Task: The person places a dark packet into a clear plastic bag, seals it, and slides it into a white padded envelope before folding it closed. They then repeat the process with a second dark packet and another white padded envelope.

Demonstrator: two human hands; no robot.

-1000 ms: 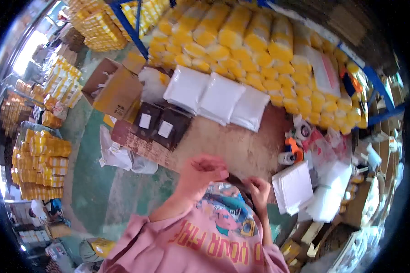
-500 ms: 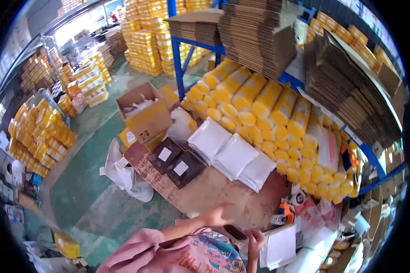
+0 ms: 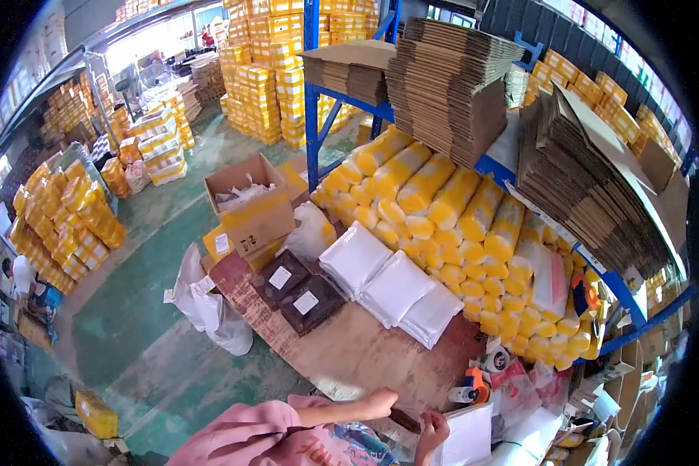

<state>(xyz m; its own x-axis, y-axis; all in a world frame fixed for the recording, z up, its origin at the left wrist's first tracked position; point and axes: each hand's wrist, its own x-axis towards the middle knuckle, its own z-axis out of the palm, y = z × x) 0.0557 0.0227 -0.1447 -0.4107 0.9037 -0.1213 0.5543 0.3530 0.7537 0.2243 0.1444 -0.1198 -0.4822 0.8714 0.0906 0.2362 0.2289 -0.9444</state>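
My left hand (image 3: 380,403) is closed above the near edge of the wooden table (image 3: 342,349); what it holds, if anything, is hidden. Close by on the right, my right hand (image 3: 433,429) has its fingers pinched together, and I cannot make out anything in them. A narrow dark brown object (image 3: 405,420) lies between the hands, partly covered. Beside my right hand lies a stack of white sheets or bags (image 3: 467,436). Two dark packages with white labels (image 3: 312,304) sit farther back, next to folded white plastic bags (image 3: 394,287).
An orange tape dispenser (image 3: 479,386) stands at the table's right side. Beyond the table are an open cardboard box (image 3: 260,221), piled yellow-and-white rolls (image 3: 443,202) and a blue rack (image 3: 312,124) bearing flattened cartons (image 3: 443,93). White sacks (image 3: 225,330) rest on the floor at left.
My left hand has gone from outstretched and blurred to closed, and sits lower in view. My right hand stays pinched, slightly lower. The camera view has shifted a little.
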